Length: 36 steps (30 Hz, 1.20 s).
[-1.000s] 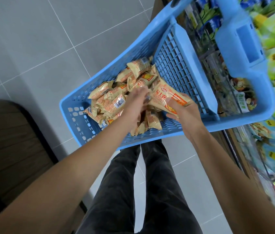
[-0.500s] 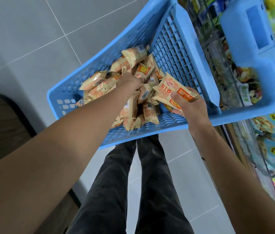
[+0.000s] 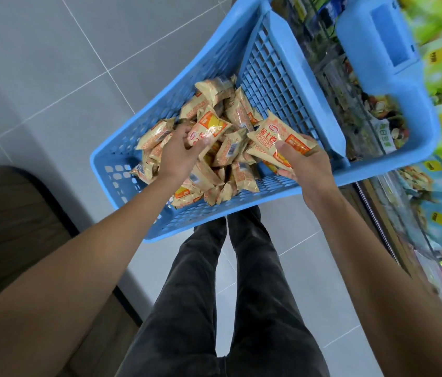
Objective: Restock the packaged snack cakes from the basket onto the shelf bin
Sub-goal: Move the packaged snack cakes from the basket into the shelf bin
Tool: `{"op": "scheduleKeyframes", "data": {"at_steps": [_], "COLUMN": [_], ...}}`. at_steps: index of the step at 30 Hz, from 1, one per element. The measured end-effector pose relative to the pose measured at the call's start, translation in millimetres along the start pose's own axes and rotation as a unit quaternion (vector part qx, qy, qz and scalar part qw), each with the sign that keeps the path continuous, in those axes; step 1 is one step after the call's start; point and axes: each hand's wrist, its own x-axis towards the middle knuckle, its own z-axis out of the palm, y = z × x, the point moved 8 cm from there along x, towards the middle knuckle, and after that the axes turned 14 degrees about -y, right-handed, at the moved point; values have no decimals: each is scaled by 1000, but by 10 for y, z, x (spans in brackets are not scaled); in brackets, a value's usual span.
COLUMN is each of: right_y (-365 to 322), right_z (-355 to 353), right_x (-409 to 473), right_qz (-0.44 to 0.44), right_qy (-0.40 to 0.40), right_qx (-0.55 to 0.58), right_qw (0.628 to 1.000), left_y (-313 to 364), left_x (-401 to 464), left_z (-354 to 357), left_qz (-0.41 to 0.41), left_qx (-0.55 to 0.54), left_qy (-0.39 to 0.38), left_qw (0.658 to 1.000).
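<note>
Both hands grip a cake pack — left hand [image 3: 182, 153], right hand [image 3: 302, 164] at 3 o'clock — slick wrappers may slip into the basket [image 3: 122, 170].

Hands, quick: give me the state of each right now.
Left hand: fingers grip one snack cake packet over the basket.
Right hand: holds another packet.

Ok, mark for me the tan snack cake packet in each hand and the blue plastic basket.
Tan snack cake packet in left hand [image 3: 205, 131]: head view, orange printed front.
Tan snack cake packet in right hand [image 3: 270, 137]: head view, red lettering.
Blue plastic basket [image 3: 111, 170]: head view, slotted near-left wall.
</note>
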Motion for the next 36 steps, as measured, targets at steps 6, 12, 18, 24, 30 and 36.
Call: {"op": "scheduleKeyframes", "data": {"at_steps": [6,12,18,24,30,36], "right_y": [-140,-104,325,1241,1726,1455], "right_z": [-129,-858,-2198,-3681,-4755,-5628], "right_x": [-853,-2172,-3560,-4965,-5913,-6227], "right_qz": [-20,-47,-109,-174,-194,-223], "right_qy": [2,65,180,329,380,400], "right_qx": [45,91,153,197,219,211], "right_qw": [999,993,966,907,877,864], "left_y": [367,1223,2179,2784,3134,3719], "left_x": [-887,-1768,-2375,-3233,-4156,-4437], "left_z": [-83,349,1565,3434,4866,5529], "left_qz": [14,105,184,270,291,288], "left_qx": [16,96,124,178,159,141], "left_qy": [-52,-125,-279,-343,-367,-345], "left_qw": [998,982,934,882,869,882]}}
